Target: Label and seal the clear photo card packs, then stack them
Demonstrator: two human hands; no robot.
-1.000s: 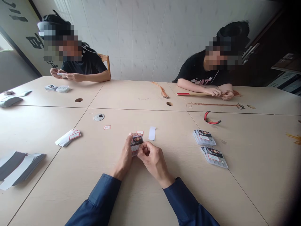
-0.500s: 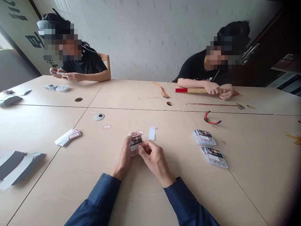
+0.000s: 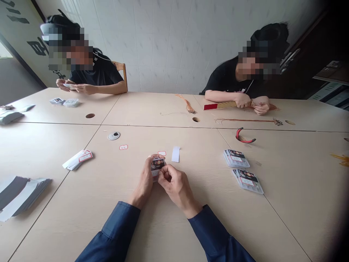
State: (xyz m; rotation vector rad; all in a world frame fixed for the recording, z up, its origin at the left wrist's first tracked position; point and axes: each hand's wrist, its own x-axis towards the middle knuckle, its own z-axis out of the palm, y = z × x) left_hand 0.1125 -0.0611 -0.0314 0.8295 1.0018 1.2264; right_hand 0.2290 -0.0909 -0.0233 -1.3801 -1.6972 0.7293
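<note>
A small clear plastic case [image 3: 157, 164] with a black printed card and a red-bordered label rests upright in my left hand [image 3: 144, 182], whose fingers are wrapped round its left side and top. My right hand [image 3: 176, 183] is closed, with thumb and forefinger pinched at the case's lower right edge, over part of the label. Just beyond the case lies a red-bordered label [image 3: 161, 153], and beside it a white paper slip [image 3: 176, 154]. To the right sit two stacks of similar cases, a farther stack [image 3: 236, 159] and a nearer stack [image 3: 248, 181].
On my left are label strips [image 3: 77, 160] and a pile of white paper strips [image 3: 24, 196]. Farther off lie a loose label [image 3: 123, 147], a round cap [image 3: 113, 135] and red-handled pliers [image 3: 244, 137]. Two people work across the table, near orange cords [image 3: 188, 104].
My right thumb and fingers have shifted slightly down and left at the case's edge. Across the table, the person on the right has tilted the red-ended strip. The view has drifted slightly.
</note>
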